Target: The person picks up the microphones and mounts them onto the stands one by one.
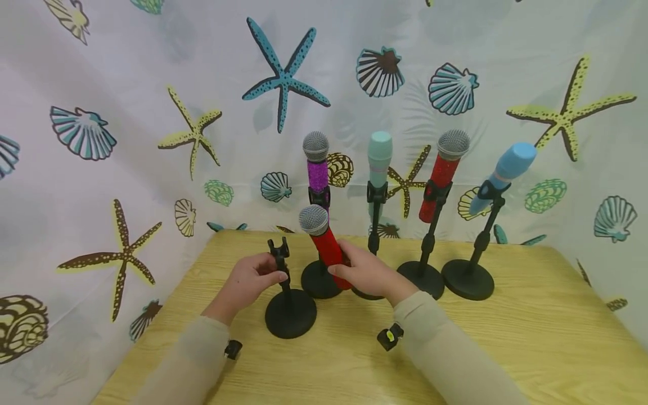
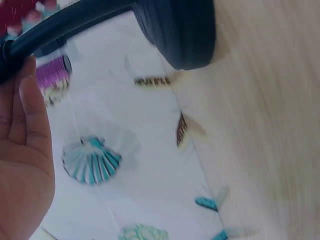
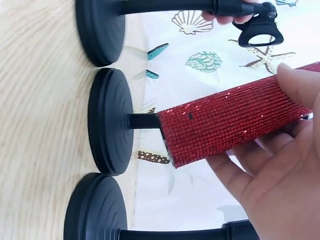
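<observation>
My left hand (image 1: 246, 286) pinches the upper pole of a black desk microphone stand (image 1: 290, 315), whose clip at the top holds nothing. In the left wrist view, the fingers of that hand (image 2: 25, 160) lie against the pole. A red glittery microphone (image 1: 328, 247) with a silver mesh head is gripped by my right hand (image 1: 368, 271), thumb on one side and fingers on the other. It tilts with its head up and to the left, apart from the clip. The right wrist view shows the sparkling handle of this microphone (image 3: 225, 117) close up.
Behind, several stands hold a purple microphone (image 1: 318, 175), a mint-green microphone (image 1: 379, 157), another red microphone (image 1: 442, 171) and a light blue microphone (image 1: 511, 164). All stand on a wooden table (image 1: 344, 360). A cloth (image 1: 329, 67) with shells and starfish hangs behind it.
</observation>
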`<state>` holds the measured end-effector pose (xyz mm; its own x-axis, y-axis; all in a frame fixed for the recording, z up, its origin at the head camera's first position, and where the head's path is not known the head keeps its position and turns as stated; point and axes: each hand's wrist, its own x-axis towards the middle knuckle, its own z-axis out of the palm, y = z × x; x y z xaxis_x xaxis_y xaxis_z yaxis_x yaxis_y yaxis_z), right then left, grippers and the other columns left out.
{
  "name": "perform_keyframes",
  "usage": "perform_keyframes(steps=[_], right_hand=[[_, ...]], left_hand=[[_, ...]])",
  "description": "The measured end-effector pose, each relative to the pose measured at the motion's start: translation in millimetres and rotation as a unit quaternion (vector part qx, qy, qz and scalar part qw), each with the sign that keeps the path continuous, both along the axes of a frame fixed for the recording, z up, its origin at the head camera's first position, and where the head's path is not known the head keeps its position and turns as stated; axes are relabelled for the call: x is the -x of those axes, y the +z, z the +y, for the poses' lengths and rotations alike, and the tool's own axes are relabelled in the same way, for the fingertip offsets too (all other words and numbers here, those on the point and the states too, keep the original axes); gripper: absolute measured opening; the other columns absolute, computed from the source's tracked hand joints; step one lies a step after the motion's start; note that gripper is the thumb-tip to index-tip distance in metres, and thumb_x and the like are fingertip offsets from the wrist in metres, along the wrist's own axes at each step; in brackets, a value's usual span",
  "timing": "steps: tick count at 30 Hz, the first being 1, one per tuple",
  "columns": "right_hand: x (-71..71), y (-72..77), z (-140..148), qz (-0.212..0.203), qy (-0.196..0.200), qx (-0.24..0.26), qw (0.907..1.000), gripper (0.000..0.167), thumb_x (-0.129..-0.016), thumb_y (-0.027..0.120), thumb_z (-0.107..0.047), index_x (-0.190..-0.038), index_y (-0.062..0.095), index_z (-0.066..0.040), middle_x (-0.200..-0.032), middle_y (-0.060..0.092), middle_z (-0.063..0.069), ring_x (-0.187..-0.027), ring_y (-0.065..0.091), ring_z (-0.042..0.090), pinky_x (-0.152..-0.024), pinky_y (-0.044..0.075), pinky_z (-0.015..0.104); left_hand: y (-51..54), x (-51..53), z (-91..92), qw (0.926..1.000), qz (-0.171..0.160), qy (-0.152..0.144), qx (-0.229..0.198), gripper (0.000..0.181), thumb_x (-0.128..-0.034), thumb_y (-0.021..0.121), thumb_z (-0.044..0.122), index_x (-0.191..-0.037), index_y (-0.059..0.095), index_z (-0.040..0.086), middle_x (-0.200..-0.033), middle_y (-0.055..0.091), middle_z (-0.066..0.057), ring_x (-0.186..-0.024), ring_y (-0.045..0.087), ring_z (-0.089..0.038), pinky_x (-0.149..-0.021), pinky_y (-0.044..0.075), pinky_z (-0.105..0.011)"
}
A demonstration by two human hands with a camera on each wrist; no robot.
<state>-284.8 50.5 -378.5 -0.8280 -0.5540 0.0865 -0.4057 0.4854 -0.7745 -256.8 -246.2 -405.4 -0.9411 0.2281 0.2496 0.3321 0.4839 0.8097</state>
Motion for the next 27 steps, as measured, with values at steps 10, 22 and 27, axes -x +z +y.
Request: perform_keyframes(steps=[10, 22, 27], right_hand=[[2.3, 1.9, 12, -0.034, 0.029, 0.134, 0.9900, 0.054, -0.106, 0.055, -0.028, -0.152, 0.033, -0.012, -0.141, 0.054, 0.013, -0.128, 0.055, 0.032, -0.104, 0.043, 0.056], [-3.8, -0.1, 38, -0.080, 0.017, 0.224, 0.9711, 0.042, -0.106, 0.037, -0.019, -0.146, 0.032, -0.010, -0.129, 0.055, 0.022, -0.125, 0.049, 0.043, -0.107, 0.034, 0.059], [-9.5, -3.9, 49, -0.058, 0.001, 0.225, 0.9727, 0.048, -0.106, 0.045, -0.029, -0.146, 0.033, -0.006, -0.125, 0.055, 0.019, -0.121, 0.051, 0.039, -0.105, 0.036, 0.054]], left_hand=[[-2.5, -15.9, 50.7, 0.9970, 0.032, -0.071, -0.003, 0.016, -0.0896, 0.079, 0.031, -0.092, 0.071, 0.017, -0.085, 0.068, 0.004, -0.078, 0.062, -0.019, -0.072, 0.054, -0.036], [1.3, -16.3, 112.0, 0.9919, 0.019, -0.125, 0.011, 0.019, -0.0903, 0.078, 0.035, -0.098, 0.071, 0.020, -0.089, 0.069, 0.010, -0.081, 0.063, -0.015, -0.074, 0.055, -0.034], [0.6, -16.8, 130.3, 0.9875, 0.023, -0.156, -0.006, 0.017, -0.0902, 0.079, 0.031, -0.098, 0.072, 0.018, -0.088, 0.069, 0.009, -0.079, 0.064, -0.013, -0.072, 0.055, -0.032]])
